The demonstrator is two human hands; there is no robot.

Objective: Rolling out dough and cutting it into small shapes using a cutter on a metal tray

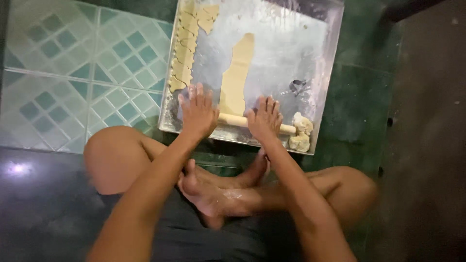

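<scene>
— Looking from the left, what do you see first?
— Cut dough shapes [184, 53] along the left side of the metal tray [330, 73]. Then the left hand [198, 112], fingers spread flat on the rolling pin [233, 120].
— And after that?
— A long dough strip [238, 73] in the middle — then the right hand [264, 119], flat and open on the pin too. Dough lumps [301, 133] sit at the pin's right end.

Two bare arms with no sleeves, left hand [197, 112] and right hand [264, 119] dusty with flour, dark shorts, bare legs, bare feet, no shoes
</scene>
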